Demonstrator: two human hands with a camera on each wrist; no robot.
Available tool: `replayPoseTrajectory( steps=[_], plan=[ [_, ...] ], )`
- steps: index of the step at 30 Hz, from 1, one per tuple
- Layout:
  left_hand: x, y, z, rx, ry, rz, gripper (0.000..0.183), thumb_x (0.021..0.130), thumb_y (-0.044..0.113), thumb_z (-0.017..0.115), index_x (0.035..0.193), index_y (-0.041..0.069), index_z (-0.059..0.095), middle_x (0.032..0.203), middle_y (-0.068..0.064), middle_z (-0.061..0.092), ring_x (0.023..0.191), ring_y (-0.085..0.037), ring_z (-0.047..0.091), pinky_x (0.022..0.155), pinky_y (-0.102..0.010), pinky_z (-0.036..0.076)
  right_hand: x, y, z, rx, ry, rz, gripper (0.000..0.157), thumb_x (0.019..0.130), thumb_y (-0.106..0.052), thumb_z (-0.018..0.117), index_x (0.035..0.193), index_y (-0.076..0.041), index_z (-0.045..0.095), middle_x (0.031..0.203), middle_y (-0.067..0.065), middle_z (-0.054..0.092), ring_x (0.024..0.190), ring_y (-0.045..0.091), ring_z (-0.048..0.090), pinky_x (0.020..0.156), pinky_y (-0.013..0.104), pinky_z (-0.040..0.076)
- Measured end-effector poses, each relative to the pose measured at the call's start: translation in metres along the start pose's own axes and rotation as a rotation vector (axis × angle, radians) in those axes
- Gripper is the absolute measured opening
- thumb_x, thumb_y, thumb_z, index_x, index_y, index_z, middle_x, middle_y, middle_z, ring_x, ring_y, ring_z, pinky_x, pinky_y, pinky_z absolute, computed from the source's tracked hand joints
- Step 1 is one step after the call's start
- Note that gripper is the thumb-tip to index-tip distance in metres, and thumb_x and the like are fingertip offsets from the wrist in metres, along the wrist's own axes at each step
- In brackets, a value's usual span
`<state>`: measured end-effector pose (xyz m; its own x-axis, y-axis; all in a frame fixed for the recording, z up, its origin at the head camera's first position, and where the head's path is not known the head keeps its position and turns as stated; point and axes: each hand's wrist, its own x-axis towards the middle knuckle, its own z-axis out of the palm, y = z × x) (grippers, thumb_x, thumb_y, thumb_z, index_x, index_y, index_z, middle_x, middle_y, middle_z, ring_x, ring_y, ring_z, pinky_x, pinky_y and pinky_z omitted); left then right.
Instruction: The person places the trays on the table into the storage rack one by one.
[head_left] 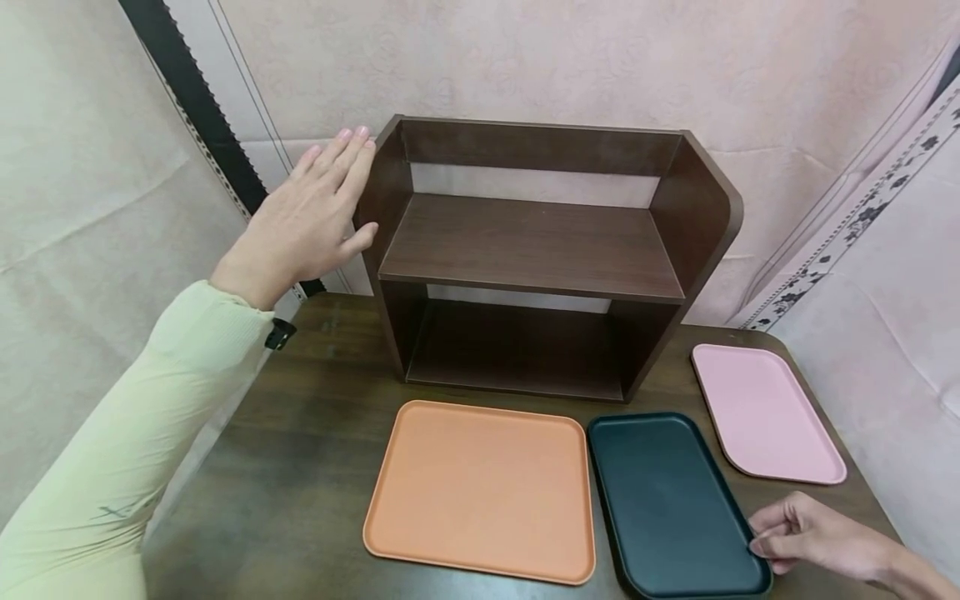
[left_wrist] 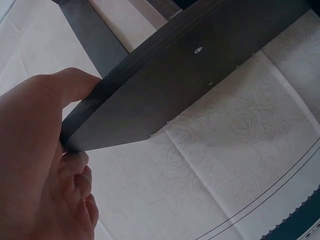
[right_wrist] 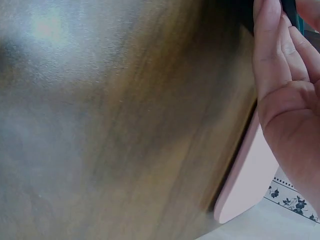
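A dark brown two-tier shelf (head_left: 536, 242) stands upright on the table. My left hand (head_left: 307, 208), with fingers straight and close together, rests against its left side panel. The left wrist view shows the thumb (left_wrist: 75, 85) at the edge of that panel (left_wrist: 165, 90), with the other fingers partly hidden. At the lower right, my right hand (head_left: 817, 537) pinches the right edge of a dark green tray (head_left: 675, 500), which lies on the table. Only a sliver of that tray appears past the fingers in the right wrist view, where the right hand (right_wrist: 290, 90) fills the upper right.
An orange tray (head_left: 480, 492) lies left of the green one, in front of the shelf. Beyond the right hand, a pink tray (head_left: 768, 412) sits near the right edge of the brown wooden table (head_left: 300, 467). Pale cloth (head_left: 525, 58) hangs behind and at both sides.
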<state>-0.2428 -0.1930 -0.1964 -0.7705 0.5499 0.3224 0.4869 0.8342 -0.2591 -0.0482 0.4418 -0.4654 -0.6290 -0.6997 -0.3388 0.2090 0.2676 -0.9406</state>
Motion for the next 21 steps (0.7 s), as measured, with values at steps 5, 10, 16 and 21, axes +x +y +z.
replayPoseTrajectory(
  steps=[5,10,16,21],
  plan=[
    [0.0,0.001,-0.001,-0.002,0.002,0.005,0.082,0.099,0.039,0.043,0.155,0.002,-0.005,0.164,-0.01,-0.009,0.153,-0.028,-0.003,0.126,-0.048,0.003,-0.002,-0.006,-0.002,-0.012,0.011,-0.005,0.037,0.095,0.007,0.039,0.119,0.036,0.039,0.116,-0.003,0.071,0.103,0.007,0.068,0.077,0.027,0.061],
    [0.001,0.002,-0.002,0.004,-0.007,0.005,0.082,0.099,0.038,0.043,0.154,0.002,-0.006,0.164,-0.01,-0.01,0.153,-0.029,-0.004,0.126,-0.047,0.002,-0.003,-0.015,-0.003,-0.018,-0.003,-0.013,0.034,0.097,0.007,0.037,0.123,0.023,0.051,0.113,-0.003,0.072,0.103,0.009,0.068,0.078,0.028,0.06],
    [0.001,0.002,-0.002,0.007,-0.01,0.002,0.082,0.099,0.038,0.043,0.154,0.002,-0.006,0.164,-0.011,-0.01,0.153,-0.029,-0.004,0.126,-0.048,0.003,0.0,-0.036,0.004,-0.089,0.002,-0.013,0.023,0.096,0.007,0.038,0.095,0.011,0.06,0.072,-0.012,0.054,0.081,0.0,0.064,0.073,0.029,0.06],
    [0.0,0.002,-0.002,0.006,-0.01,-0.004,0.082,0.099,0.038,0.043,0.155,0.002,-0.005,0.164,-0.01,-0.01,0.153,-0.029,-0.004,0.126,-0.049,0.004,0.006,-0.052,0.014,-0.11,0.003,-0.06,0.023,0.096,0.009,0.039,0.073,0.006,0.039,0.064,0.007,0.028,0.063,0.0,0.043,0.051,0.027,0.048]
  ],
)
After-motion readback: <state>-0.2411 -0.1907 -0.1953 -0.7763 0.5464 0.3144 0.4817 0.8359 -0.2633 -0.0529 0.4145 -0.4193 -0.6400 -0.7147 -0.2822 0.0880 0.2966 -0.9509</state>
